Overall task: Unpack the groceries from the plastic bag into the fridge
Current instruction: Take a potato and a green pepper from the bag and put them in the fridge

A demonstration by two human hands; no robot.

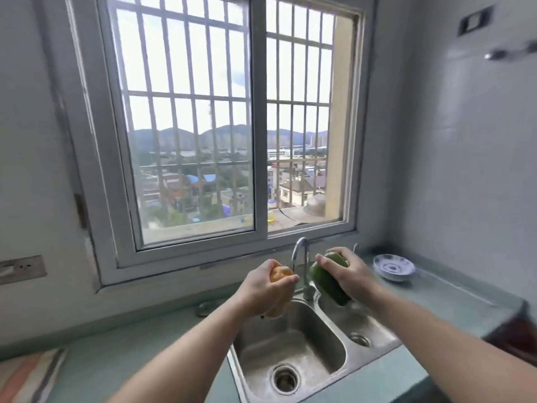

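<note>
My left hand (pixel 261 289) grips an orange-yellow pepper (pixel 279 272) above the left basin of a steel double sink (pixel 345 351). My right hand (pixel 350 274) grips a green pepper (pixel 327 282) above the right basin. Both peppers are held up on either side of the tap (pixel 302 263). Neither the plastic bag nor the fridge shows in this view.
A stack of blue-and-white plates (pixel 393 267) sits on the teal counter (pixel 453 298) at the right. A barred window (pixel 232 126) fills the wall behind the sink. A striped cloth (pixel 26 376) lies at the lower left, and a dark object (pixel 517 335) at the right edge.
</note>
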